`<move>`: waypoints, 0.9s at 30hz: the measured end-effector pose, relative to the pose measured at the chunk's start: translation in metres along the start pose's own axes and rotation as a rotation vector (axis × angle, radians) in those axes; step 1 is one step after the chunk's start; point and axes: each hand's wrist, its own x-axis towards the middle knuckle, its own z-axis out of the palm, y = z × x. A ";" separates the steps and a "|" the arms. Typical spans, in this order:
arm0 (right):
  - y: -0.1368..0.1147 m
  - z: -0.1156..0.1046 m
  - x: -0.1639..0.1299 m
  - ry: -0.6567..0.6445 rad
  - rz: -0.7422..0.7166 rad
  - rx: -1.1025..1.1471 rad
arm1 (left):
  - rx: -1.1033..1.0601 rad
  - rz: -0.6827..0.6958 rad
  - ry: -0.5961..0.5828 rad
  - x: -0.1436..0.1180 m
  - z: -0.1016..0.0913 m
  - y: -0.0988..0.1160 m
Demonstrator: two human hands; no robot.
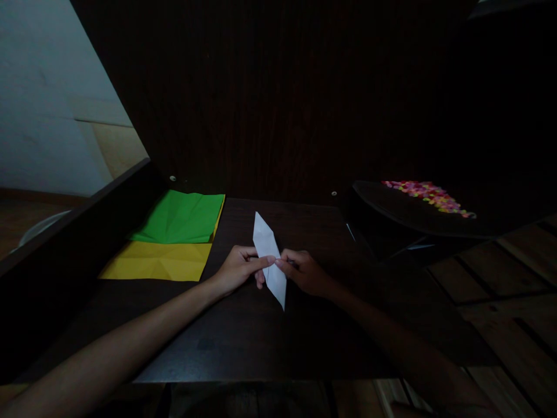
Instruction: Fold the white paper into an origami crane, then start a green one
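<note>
A folded white paper, long and narrow with pointed ends, is held up over the dark table. My left hand grips its left edge, thumb on the front face and the other fingers behind. From the other side, my right hand pinches the paper's right edge near its middle. Both thumb tips meet close together there. The fingers behind the paper are partly hidden.
On the dark table at left lie a creased green sheet and a yellow sheet partly under it. A black bag-like object with a colourful beaded strip stands at right. A dark panel rises behind.
</note>
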 end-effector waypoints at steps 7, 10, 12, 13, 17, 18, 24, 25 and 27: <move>-0.002 0.001 0.000 0.006 -0.061 -0.135 | 0.054 -0.027 0.022 0.000 -0.001 -0.001; -0.004 0.003 -0.001 0.027 -0.071 -0.177 | 0.072 -0.021 0.049 -0.001 0.000 0.000; -0.004 0.003 -0.001 0.035 -0.070 -0.188 | 0.073 -0.003 0.060 -0.001 0.001 0.001; -0.004 0.003 -0.001 0.039 -0.064 -0.184 | 0.072 0.010 0.066 -0.002 0.001 0.001; -0.005 0.001 0.000 -0.007 -0.041 -0.090 | 0.071 0.056 0.098 -0.001 0.001 0.002; -0.005 0.000 0.000 -0.032 -0.035 -0.057 | 0.069 0.062 0.104 -0.001 0.001 0.002; -0.007 0.001 -0.001 -0.107 0.039 0.084 | 0.047 0.069 0.107 -0.001 0.001 0.001; -0.006 0.001 -0.001 -0.107 0.046 0.087 | 0.046 0.068 0.106 -0.002 0.001 0.001; -0.006 0.002 -0.001 -0.102 0.050 0.078 | 0.045 0.063 0.104 -0.002 0.002 0.001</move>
